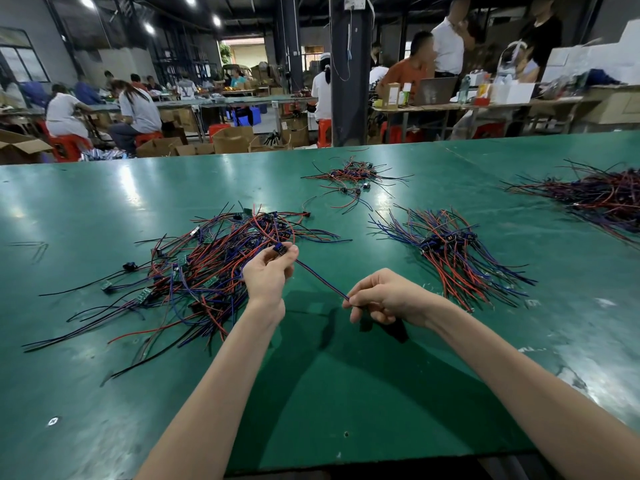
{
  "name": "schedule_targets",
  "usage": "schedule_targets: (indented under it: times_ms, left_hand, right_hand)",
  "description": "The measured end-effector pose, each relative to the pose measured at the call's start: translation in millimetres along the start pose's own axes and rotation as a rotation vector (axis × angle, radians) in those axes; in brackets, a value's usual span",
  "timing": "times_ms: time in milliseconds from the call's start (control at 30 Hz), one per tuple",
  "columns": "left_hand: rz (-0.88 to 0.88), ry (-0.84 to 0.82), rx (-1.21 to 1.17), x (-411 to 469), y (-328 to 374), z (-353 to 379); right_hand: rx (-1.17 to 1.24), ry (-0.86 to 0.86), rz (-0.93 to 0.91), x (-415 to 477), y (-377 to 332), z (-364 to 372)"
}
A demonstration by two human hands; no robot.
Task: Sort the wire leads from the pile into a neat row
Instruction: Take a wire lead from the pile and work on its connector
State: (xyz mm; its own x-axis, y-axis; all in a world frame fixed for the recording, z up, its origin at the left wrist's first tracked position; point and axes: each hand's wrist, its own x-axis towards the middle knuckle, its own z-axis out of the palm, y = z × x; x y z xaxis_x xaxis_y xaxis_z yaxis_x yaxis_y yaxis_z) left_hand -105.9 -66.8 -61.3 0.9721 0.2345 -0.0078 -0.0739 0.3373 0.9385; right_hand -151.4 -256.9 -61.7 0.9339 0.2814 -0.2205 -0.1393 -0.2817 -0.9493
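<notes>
Stretching a single red-and-blue wire lead [320, 279] between both hands, the person holds it just above the green desk [86, 209]. The left grip [268, 271] pinches the lead's blue connector [280, 249] between thumb and curled fingertips. The right grip [388, 299], at about 4 o'clock from the left, pinches the bare-ended tail with its fingers folded in. The lead runs straight from one to the other.

At 9 o'clock from the hands sprawls the unsorted pile [207, 251], a loose tangle of red, blue and black leads with small green circuit boards [211, 281] caught among them. The left grip is over the pile's right edge.

At 2 o'clock from the hands lies the sorted row [450, 251]. Its leads lie side by side, blue connectors gathered along the middle and wire ends fanning out both ways.

At 12 o'clock, farther back on the desk, sits a smaller scatter of leads [353, 174]. A larger dark heap [602, 195] lies toward 2 o'clock at the far right, cut off by the edge of view.

Beyond the desk, other workers [138, 109] sit on red stools [67, 147] among cardboard boxes [232, 138].
</notes>
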Motion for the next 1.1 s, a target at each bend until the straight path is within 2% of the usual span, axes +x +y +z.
schedule_targets:
  times_ms: [200,333,500,767,1100]
  left_hand:
    - [-0.124,-0.146,-0.036,-10,2,6]
    - [-0.19,-0.267,-0.007,-22,-6,17]
    - [-0.192,-0.372,0.075,-33,-17,24]
    - [-0.155,-0.388,0.097,-36,-18,26]
    - [-0.11,-0.35,0.144,-37,-21,25]
  right_hand:
    - [-0.077,-0.106,-0.014,-2,-3,-5]
    - [-0.021,-0.005,-0.058,1,-2,-3]
    - [0.085,0.09,-0.113,3,1,0]
    - [0.143,0.162,-0.146,7,3,6]
    - [0.174,0.171,-0.113,9,6,14]
